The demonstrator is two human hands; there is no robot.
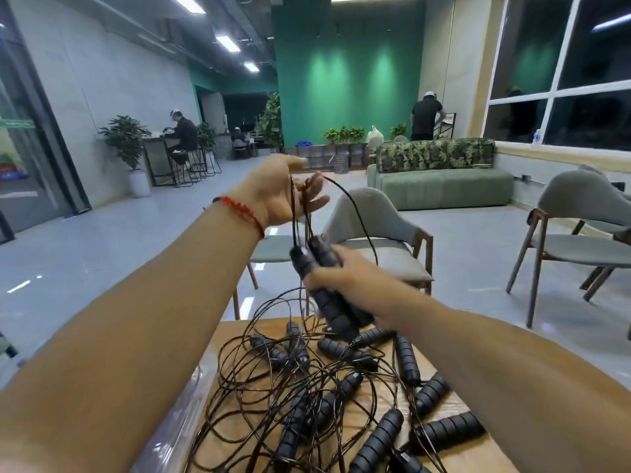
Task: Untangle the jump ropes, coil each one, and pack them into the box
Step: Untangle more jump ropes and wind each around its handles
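Above the wooden table [273, 327], right hand [345, 278] grips two ribbed black handles [327, 307]

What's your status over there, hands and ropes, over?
Right hand grips two handles together. Left hand open, raised, cord looped over fingers. Other ropes lie tangled in a pile on the table. Box not in clear view.

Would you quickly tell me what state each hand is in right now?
Left hand: open, fingers spread, with the jump rope cord draped over them.
Right hand: closed around two black jump rope handles.
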